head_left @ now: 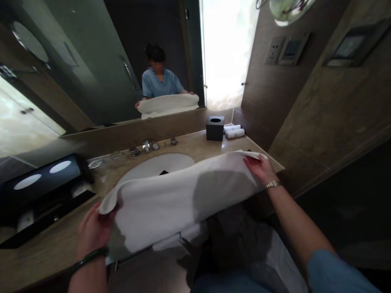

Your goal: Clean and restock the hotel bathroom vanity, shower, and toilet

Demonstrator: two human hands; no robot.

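Note:
A white towel (pixel 165 199) is stretched out lengthwise between my two hands, in front of the washbasin. My left hand (pixel 96 228), with a dark bangle at the wrist, is closed on the towel's left end. The right end is gripped by my right hand (pixel 261 169), which has a metal watch band below it. Part of the white oval basin (pixel 146 167) shows behind the towel's upper edge, with a small dark object at its rim. The towel hides the basin's front and the counter's front edge.
On the stone counter (pixel 198 147) stand a dark tissue box (pixel 215 128), rolled white cloths (pixel 235 132), a chrome faucet (pixel 146 145) and a glass (pixel 96 163). A black tray or case (pixel 45 187) lies at left. The mirror (pixel 91 61) reflects a person holding the towel.

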